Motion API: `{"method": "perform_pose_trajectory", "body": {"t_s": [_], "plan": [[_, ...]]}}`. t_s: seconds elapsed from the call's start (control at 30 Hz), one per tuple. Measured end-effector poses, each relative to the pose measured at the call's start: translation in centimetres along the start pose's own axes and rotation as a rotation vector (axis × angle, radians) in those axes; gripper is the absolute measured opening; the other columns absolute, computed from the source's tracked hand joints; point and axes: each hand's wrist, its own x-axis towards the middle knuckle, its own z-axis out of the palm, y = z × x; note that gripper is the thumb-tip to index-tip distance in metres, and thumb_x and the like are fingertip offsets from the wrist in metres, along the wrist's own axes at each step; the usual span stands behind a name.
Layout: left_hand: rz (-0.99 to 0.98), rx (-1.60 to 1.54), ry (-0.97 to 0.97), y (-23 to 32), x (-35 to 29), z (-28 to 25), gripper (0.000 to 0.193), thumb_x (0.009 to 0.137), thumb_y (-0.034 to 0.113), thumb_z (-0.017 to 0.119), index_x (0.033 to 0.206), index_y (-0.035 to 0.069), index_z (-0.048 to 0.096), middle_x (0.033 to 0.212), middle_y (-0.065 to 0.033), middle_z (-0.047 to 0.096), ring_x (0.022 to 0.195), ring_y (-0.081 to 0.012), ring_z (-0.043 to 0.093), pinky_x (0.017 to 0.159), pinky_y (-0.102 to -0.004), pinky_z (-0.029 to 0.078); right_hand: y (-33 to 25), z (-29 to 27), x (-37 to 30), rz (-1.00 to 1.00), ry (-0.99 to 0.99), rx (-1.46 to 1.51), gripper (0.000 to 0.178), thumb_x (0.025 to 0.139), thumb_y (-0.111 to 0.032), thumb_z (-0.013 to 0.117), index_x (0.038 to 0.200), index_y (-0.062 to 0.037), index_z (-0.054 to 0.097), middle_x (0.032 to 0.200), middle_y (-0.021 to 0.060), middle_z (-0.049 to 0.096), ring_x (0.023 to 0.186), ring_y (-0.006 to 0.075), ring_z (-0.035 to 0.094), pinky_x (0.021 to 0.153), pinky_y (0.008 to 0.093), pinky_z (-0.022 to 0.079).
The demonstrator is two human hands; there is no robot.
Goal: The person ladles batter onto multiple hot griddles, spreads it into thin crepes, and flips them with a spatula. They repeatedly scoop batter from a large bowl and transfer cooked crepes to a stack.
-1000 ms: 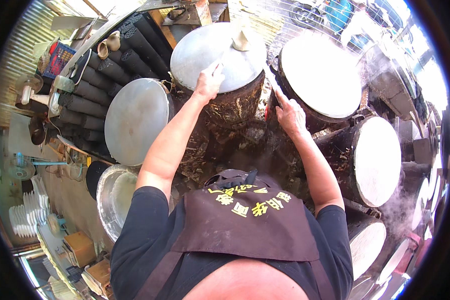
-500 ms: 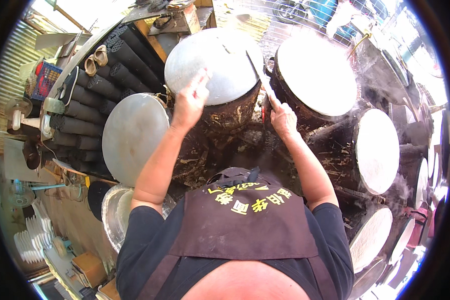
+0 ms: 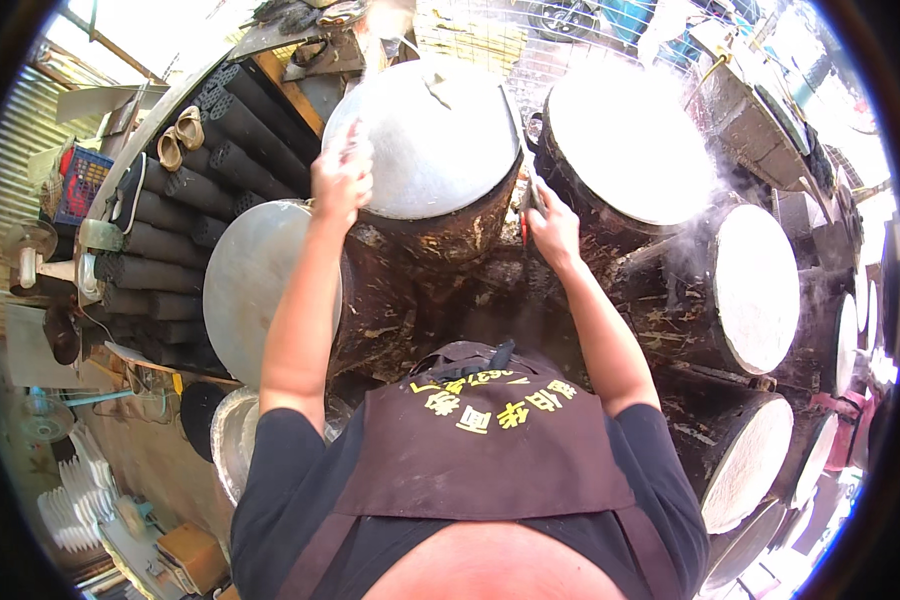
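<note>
Fingers (image 3: 541, 208) of the right hand (image 3: 555, 230) clasp a long thin tool (image 3: 527, 160), nearer to it than the blurred, curled left hand (image 3: 341, 182), whose hold I cannot tell, and its length points forward along the right side of the round metal lid (image 3: 435, 150).

Smooth, metal-looking lid (image 3: 430, 150); rough, crusted barrel (image 3: 455, 232).
</note>
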Motion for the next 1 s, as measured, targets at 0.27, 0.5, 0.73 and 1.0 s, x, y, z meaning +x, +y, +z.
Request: {"method": "perform_pose_trajectory", "body": {"t_s": [0.27,0.5,0.73,1.0], "plan": [[0.321,-0.295,0.052,8.7,-18.9,-12.3,0.049,0.099,0.015,0.047,0.145,0.018,0.029,0.069,0.0032,0.034,0.044,-0.0016,0.03,0.036,-0.015,0.027,-7.4,4.6,4.2,0.032,-0.304,-0.133,0.051,0.08,-0.009,0.055,0.131,-0.0113,0.052,0.109,0.0215,0.064,0.095,0.0306,0.065,0.088,0.0367,0.051],[0.489,-0.283,0.538,9.0,-34.1,-15.8,0.05,0.101,0.021,0.043,0.147,0.013,0.023,0.069,0.0019,0.032,0.045,-0.0022,0.027,0.034,-0.0156,0.026,-7.1,5.3,7.4,0.252,-0.379,-0.202,0.051,0.083,-0.013,0.053,0.134,-0.0154,0.05,0.116,0.0172,0.063,0.104,0.0305,0.062,0.096,0.0369,0.047],[0.529,-0.4,0.65,7.7,-37.9,-18.8,0.054,0.102,0.022,0.041,0.149,0.012,0.017,0.068,0.0014,0.032,0.046,-0.0027,0.026,0.033,-0.0158,0.025,-9.5,5.3,8.1,0.131,-0.523,-0.248,0.045,0.088,-0.02,0.052,0.133,-0.0231,0.052,0.118,0.0083,0.064,0.097,0.0217,0.066,0.087,0.0368,0.053],[0.563,-0.602,0.545,8.1,-38.8,-20.6,0.051,0.102,0.018,0.041,0.147,0.008,0.02,0.079,-0.0034,0.037,0.055,-0.0049,0.034,0.036,-0.016,0.03,-8.7,8.2,8.7,0.059,-0.516,-0.2,0.053,0.089,-0.006,0.049,0.141,-0.0107,0.041,0.124,0.0106,0.06,0.065,0.0154,0.061,0.063,0.0292,0.052]]}}
